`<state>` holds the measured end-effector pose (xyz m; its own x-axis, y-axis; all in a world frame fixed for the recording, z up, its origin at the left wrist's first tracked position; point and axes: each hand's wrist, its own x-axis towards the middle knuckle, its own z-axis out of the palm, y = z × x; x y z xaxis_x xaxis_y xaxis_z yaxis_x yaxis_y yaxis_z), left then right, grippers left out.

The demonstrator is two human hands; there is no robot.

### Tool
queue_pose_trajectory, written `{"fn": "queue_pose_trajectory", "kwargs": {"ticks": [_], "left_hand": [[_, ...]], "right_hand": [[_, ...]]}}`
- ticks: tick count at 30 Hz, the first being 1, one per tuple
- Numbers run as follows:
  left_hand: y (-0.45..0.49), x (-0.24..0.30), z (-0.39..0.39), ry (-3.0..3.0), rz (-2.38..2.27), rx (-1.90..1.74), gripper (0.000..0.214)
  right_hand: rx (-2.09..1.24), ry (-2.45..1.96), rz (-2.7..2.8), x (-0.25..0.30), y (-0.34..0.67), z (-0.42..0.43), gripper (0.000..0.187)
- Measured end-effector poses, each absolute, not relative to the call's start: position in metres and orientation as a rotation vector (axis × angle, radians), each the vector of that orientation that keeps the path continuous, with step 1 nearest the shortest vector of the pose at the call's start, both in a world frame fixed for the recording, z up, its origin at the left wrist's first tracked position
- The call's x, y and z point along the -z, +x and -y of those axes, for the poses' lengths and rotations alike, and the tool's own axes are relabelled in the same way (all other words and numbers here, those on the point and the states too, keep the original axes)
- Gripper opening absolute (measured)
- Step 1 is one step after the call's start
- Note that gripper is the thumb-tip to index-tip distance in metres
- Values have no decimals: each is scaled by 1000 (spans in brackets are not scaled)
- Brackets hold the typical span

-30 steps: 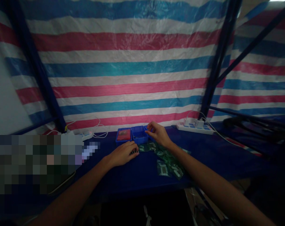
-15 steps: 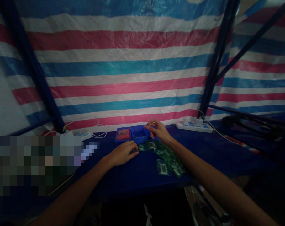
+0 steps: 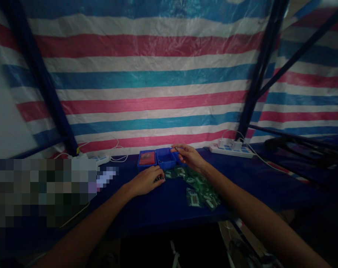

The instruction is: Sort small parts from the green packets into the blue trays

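My left hand point(image 3: 148, 180) rests on the blue table, fingers curled around several small dark metallic pieces point(image 3: 158, 179) too small to name. Above the blue bins, my right hand point(image 3: 189, 155) pinches a tiny metallic piece point(image 3: 176, 148) between thumb and finger. Just behind my hands stand a blue bin with red contents point(image 3: 147, 158), a second blue bin point(image 3: 165, 156) with a little dark matter inside, and a third partly hidden by my right hand. Green-tinted plastic bags point(image 3: 205, 190) holding small light parts lie between my forearms, some of them touching or under my right forearm.
A white power strip point(image 3: 231, 150) with plugs lies at the back right, another point(image 3: 102, 160) at the back left. Blue metal posts point(image 3: 50, 93) frame a striped tarp point(image 3: 157, 80). A blurred-out patch point(image 3: 46, 193) covers the left of the table point(image 3: 146, 212).
My right hand has turned slightly, its pinching fingers shifting a little over the bins. My left hand stays where it was, and the view has moved slightly.
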<state>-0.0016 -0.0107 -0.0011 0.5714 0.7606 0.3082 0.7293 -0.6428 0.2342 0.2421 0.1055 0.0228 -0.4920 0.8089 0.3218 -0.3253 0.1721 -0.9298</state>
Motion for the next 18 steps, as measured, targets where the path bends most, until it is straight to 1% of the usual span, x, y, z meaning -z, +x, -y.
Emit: {"fn": "queue_pose_trajectory", "kwargs": {"ticks": [14,18], "left_hand": [[0,-2,12,2718,-1304,-569,20],[-1,1,11,2717,-1303,-577,20]], "right_hand": [[-1506,-509,1470,-21,242,-108,38],[-1512,-513,1470,-21,241,-106,36]]}}
